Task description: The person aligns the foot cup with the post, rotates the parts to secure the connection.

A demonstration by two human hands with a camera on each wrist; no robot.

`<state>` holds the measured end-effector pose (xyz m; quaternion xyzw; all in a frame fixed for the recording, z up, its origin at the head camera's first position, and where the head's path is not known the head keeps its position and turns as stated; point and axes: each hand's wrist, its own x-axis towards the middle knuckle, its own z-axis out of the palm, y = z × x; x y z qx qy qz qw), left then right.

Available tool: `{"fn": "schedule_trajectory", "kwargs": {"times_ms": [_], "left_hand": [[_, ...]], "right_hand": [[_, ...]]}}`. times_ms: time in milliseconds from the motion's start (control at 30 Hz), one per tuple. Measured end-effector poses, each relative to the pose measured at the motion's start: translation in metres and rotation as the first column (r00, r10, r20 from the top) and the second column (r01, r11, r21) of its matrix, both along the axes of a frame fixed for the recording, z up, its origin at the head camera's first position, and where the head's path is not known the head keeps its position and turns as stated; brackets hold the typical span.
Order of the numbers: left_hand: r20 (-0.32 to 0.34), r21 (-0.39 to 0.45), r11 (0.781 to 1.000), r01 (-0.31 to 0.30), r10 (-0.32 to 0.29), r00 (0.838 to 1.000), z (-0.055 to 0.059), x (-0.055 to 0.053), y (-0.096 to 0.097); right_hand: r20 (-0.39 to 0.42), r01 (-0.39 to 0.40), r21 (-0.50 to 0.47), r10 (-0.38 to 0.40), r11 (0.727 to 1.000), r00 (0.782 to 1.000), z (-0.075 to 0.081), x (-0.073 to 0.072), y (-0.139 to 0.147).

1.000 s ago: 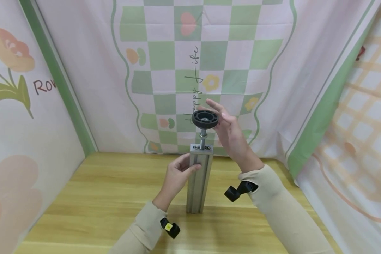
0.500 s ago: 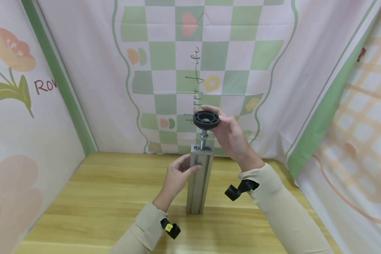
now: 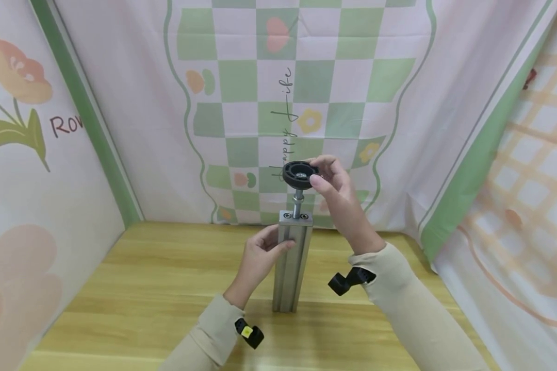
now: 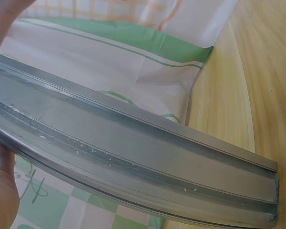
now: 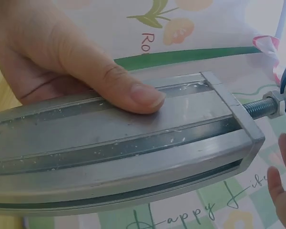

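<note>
Upright metal post (image 3: 285, 281) topped by black wheel (image 3: 298, 183)

Head view, clock centred on the post; I list from my remote seat.

Post: silver, grooved lengthwise, standing on the wooden table (image 3: 167, 288). Pale flecks lie in its grooves in my left wrist view. A flat end cap (image 5: 231, 106) closes the top, with two screws (image 3: 287, 216), one on each side of a threaded bolt (image 3: 296, 210).

Wheel: at 12 o'clock, hollow face up, mounted on the bolt; a nut (image 5: 278, 104) sits on the bolt just below it.

Left hand (image 3: 258, 256): between 9 and 10 o'clock, curled about the upper post, thumb across the near face, other fingertips hidden behind.

Right hand (image 3: 342, 193): at 1 o'clock, nearly closed, thumb and fingers pinching the wheel's rim at its 3 o'clock side.

Wrist cameras: one black unit (image 3: 249, 333) at 7 o'clock, another black unit (image 3: 351, 280) just past 3. Both sleeves (image 3: 420, 304) beige.

Backdrop: checked cloth (image 3: 276, 82) at 12, lettered "Happy Life".
</note>
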<state>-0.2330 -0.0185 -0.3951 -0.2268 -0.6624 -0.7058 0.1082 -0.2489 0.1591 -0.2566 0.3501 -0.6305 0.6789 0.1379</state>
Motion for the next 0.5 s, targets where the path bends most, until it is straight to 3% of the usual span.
{"fn": "schedule_trajectory", "kwargs": {"times_ms": [167,400,500], "left_hand": [[-0.008,0.0,1.0,0.002,-0.002,1.0,0.0,-0.001,0.0],[-0.012,-0.005,1.0,-0.002,0.002,1.0,0.001,0.0,0.0],[-0.005,-0.002,1.0,-0.003,0.003,1.0,0.001,0.0,0.0]], "right_hand": [[-0.044,0.101,0.02,-0.1,0.995,0.994,0.003,0.004,-0.004],[-0.109,0.274,0.091,-0.264,0.957,0.958,0.009,0.011,-0.008],[-0.139,0.303,0.105,-0.288,0.947,0.947,0.01,0.012,-0.008]]}}
